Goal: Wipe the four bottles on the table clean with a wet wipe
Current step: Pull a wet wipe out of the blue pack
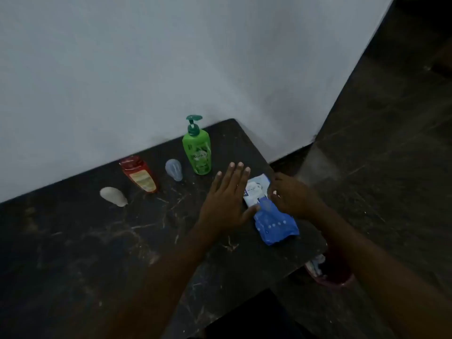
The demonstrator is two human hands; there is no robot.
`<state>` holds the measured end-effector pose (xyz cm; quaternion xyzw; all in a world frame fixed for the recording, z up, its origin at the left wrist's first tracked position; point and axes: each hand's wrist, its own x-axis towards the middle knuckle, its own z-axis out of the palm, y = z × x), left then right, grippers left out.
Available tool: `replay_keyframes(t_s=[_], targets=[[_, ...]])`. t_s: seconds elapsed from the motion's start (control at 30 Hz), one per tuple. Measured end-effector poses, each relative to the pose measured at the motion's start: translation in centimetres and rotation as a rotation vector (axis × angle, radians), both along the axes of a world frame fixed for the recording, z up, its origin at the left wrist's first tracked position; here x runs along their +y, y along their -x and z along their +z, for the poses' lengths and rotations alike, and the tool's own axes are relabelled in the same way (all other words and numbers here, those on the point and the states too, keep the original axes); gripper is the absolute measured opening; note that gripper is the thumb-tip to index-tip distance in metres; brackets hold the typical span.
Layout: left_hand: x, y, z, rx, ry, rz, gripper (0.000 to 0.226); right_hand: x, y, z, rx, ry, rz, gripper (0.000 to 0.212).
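right now the wipe pack (271, 216) lies flat near the right edge of the table (73, 241), its long axis running away from the person, white end toward the wall, blue end nearer. the left hand (226, 199) is flat, fingers straight, thumb against the pack's side. the right hand (293, 195) curls over its far end; whether it pinches a wipe i cannot tell. best to pin the pack while drawing one sheet out. the green pump bottle (197, 150), clear bottle (174, 169), red bottle (140, 174) and white bottle (113, 196) wait to the left.
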<state>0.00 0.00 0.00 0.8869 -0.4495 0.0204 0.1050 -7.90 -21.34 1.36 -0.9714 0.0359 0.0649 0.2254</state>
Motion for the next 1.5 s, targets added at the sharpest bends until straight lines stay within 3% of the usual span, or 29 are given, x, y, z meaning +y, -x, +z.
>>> replay_keyframes(t_s=[0.13,0.37,0.63,0.97,1.07,1.23,1.33,1.5], targets=[[-1.1,1.1,-5.4,0.106,-0.041,0.005,0.095,-0.9,0.7,-3.4,0.153,0.056,0.024,0.003],[-2.0,1.9,-11.6,0.187,-0.014,0.002,0.094,-1.2,-0.4,-7.2,0.104,0.139,0.080,0.019],[-2.3,2.3,-13.9,0.193,0.090,0.016,0.091,0.0,-1.7,-8.1,0.130,0.188,0.060,0.012],[-2.1,2.4,-15.2,0.110,0.152,0.007,0.086,0.0,-0.3,-9.5,-0.059,0.189,0.129,0.012],[-2.1,2.5,-15.6,0.073,0.150,0.009,0.088,-0.5,0.6,-10.6,-0.165,0.113,0.078,0.010],[-2.1,2.7,-15.4,0.049,0.110,0.006,0.091,-0.7,1.9,-11.8,-0.342,-0.039,-0.088,0.026],[-2.1,2.7,-15.3,0.049,0.108,0.015,0.091,-0.9,2.3,-12.0,-0.421,-0.115,-0.178,0.023],[-2.1,2.7,-15.2,0.047,0.094,0.017,0.093,-0.8,2.9,-11.7,-0.458,-0.465,-0.285,0.008]])
